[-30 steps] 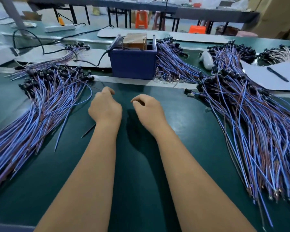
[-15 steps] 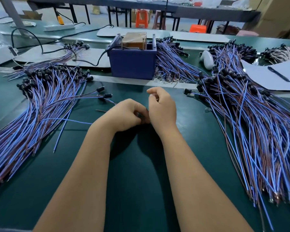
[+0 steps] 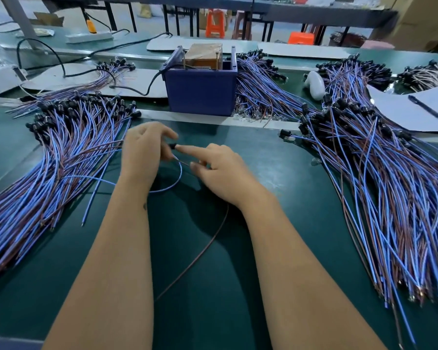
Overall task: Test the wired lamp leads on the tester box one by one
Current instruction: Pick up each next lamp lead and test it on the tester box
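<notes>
One wired lamp lead (image 3: pixel 175 176) with a blue and a brown wire lies between my hands at the middle of the green belt. My left hand (image 3: pixel 143 154) pinches its black lamp holder end. My right hand (image 3: pixel 219 170) pinches the wires just below the holder, its index finger stretched out to touch the holder's tip. The brown wire (image 3: pixel 200 251) trails toward me between my forearms. The blue tester box (image 3: pixel 201 93), with a brown block inside, stands behind my hands at the belt's far edge.
A large pile of blue-and-brown leads (image 3: pixel 61 157) spreads on the left and another pile (image 3: pixel 379 178) on the right. More bundles (image 3: pixel 261 87) lie behind the box. White paper with a pen (image 3: pixel 425 107) sits at the far right. A black cable (image 3: pixel 137 89) runs to the box.
My hands have moved apart after meeting over one lead. The left hand has shifted left with the holder end, the right hand has slid down the wires, and the lead now loops between them.
</notes>
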The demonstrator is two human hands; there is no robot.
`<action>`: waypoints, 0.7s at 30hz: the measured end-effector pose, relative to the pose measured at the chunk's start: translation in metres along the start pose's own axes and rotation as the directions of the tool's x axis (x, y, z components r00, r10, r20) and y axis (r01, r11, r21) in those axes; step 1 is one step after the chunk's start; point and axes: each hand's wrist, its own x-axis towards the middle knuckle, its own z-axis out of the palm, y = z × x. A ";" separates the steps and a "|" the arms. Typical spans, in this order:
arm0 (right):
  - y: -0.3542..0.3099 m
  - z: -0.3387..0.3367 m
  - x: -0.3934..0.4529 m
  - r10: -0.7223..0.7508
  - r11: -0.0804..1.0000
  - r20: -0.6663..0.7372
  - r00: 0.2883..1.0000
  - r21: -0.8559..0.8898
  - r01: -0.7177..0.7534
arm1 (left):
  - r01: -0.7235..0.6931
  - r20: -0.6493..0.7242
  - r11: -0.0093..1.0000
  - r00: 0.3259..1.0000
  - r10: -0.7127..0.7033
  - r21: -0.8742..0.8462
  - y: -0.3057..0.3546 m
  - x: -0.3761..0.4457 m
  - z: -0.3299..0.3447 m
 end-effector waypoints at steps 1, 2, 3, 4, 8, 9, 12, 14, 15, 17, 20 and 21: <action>-0.004 0.002 -0.001 -0.022 0.998 0.033 0.999 -0.065 0.024 | -0.030 -0.126 0.977 0.990 0.058 0.210 -0.006 0.002 -0.002; -0.006 0.002 -0.001 -0.040 0.993 0.061 0.997 -0.113 0.047 | -0.024 -0.197 0.918 0.974 0.111 0.396 -0.010 0.004 -0.005; -0.007 0.003 -0.001 -0.052 0.987 0.078 0.996 -0.145 0.063 | 0.005 -0.240 0.860 0.961 0.136 0.511 -0.013 0.005 -0.007; -0.007 0.003 -0.001 -0.059 0.984 0.089 0.994 -0.162 0.073 | 0.045 -0.262 0.830 0.957 0.125 0.556 -0.015 0.006 -0.009; -0.006 0.000 -0.002 -0.018 0.989 0.087 0.996 -0.148 0.030 | 0.068 -0.223 0.871 0.974 0.049 0.487 -0.014 0.006 -0.005; -0.005 0.000 -0.002 -0.002 0.989 0.070 0.998 -0.147 0.012 | 0.048 -0.190 0.915 0.981 0.032 0.401 -0.013 0.005 -0.003; -0.005 -0.002 -0.003 0.083 0.979 0.002 0.997 -0.187 -0.082 | 0.051 -0.145 0.998 0.988 -0.054 -0.023 -0.009 0.004 0.002; -0.002 -0.005 -0.003 0.175 0.951 -0.065 0.982 -0.249 -0.186 | 0.024 -0.170 0.988 0.984 -0.049 -0.151 -0.010 0.007 0.002; 0.000 -0.008 -0.004 0.231 0.927 -0.104 0.967 -0.277 -0.251 | 0.001 -0.185 0.987 0.982 -0.031 -0.159 -0.011 0.009 0.000; 0.005 -0.017 -0.006 0.364 0.874 -0.210 0.907 -0.258 -0.411 | -0.039 -0.198 0.985 0.980 0.005 -0.168 -0.013 0.011 -0.003; 0.018 -0.032 -0.009 0.544 0.790 -0.353 0.761 -0.090 -0.607 | -0.025 -0.183 0.982 0.983 -0.009 -0.185 -0.013 0.012 -0.004; 0.022 -0.036 -0.010 0.555 0.785 -0.355 0.752 -0.075 -0.615 | -0.013 -0.181 0.983 0.983 -0.021 -0.186 -0.014 0.012 -0.003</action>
